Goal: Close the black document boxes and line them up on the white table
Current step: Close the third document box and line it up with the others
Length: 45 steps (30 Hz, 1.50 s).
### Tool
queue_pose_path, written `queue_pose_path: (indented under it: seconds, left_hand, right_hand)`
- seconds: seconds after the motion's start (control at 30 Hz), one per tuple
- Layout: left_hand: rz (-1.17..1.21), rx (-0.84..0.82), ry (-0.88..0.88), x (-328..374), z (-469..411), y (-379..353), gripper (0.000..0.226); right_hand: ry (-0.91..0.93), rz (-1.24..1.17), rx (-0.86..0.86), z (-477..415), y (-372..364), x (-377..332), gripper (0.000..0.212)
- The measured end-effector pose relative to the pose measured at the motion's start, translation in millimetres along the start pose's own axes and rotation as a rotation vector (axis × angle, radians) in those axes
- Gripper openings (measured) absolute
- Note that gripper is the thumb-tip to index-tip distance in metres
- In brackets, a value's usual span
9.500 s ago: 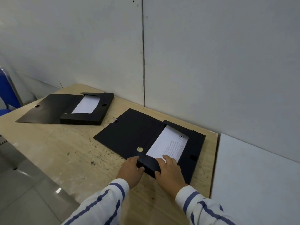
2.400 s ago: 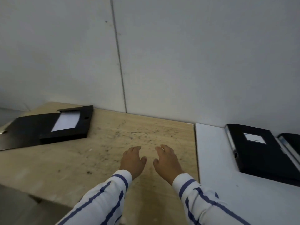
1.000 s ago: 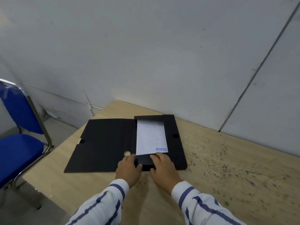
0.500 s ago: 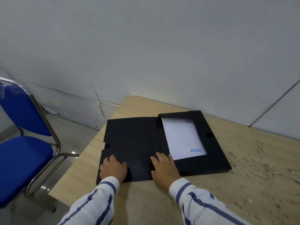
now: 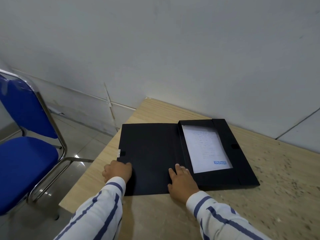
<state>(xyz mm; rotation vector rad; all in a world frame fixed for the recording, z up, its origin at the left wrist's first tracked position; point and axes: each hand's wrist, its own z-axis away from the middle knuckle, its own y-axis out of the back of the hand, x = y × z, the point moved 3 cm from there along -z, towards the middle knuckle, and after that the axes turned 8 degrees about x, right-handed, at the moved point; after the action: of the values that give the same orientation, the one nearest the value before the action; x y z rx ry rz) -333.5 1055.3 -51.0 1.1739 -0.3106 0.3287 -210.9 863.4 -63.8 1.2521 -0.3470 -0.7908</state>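
Note:
One black document box (image 5: 242,163) lies open on the wooden table (image 5: 173,213). Its lid flap (image 5: 149,153) is spread flat to the left, and a white sheet stamped REJECTED (image 5: 206,149) lies inside the tray. My left hand (image 5: 117,171) curls over the flap's near left edge, fingers at the rim. My right hand (image 5: 181,181) rests flat on the flap by the spine, next to a round metal eyelet. The white table and the other boxes are out of view.
A blue chair with a chrome frame (image 5: 26,153) stands on the tiled floor left of the table. A grey wall (image 5: 173,58) runs close behind the table. The wooden top to the right is scuffed and speckled.
My left hand slid out from the box's front edge to the flap's left corner. My right hand shifted slightly left onto the flap. The view swung a little to the left.

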Motion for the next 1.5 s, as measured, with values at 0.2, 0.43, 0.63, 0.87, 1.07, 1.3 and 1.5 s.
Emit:
queue_pose_path:
  seconds: [0.2, 0.43, 0.63, 0.87, 1.07, 1.3, 1.5]
  left_hand:
    - [-0.002, -0.069, 0.010, 1, -17, 2, 0.050]
    - [0.394, -0.221, 0.141, 3, -27, 4, 0.039]
    - [0.563, -0.216, -0.027, 26, -15, 38, 0.016]
    - [0.811, -0.348, -0.317, 82, 47, 79, 0.024]
    - [0.912, -0.294, -0.520, 136, 112, 44, 0.017]
    - [0.735, -0.293, -0.639, 170, 164, -37, 0.014]
    - [0.423, -0.241, -0.676, 178, 176, -85, 0.039]
  right_hand:
    - [-0.025, -0.037, -0.014, 0, 0, 1, 0.062]
    - [-0.031, -0.074, -0.037, 2, 3, 4, 0.063]
    - [-0.024, -0.153, 0.026, -2, 14, -1, 0.054]
    - [0.026, -0.199, 0.220, 5, 45, 15, 0.051]
    - [-0.078, -0.272, 0.290, 19, 72, 69, 0.049]
    - [-0.145, -0.338, 0.299, 42, 84, 146, 0.047]
    - [-0.192, -0.542, 0.319, 49, 89, 207, 0.026]
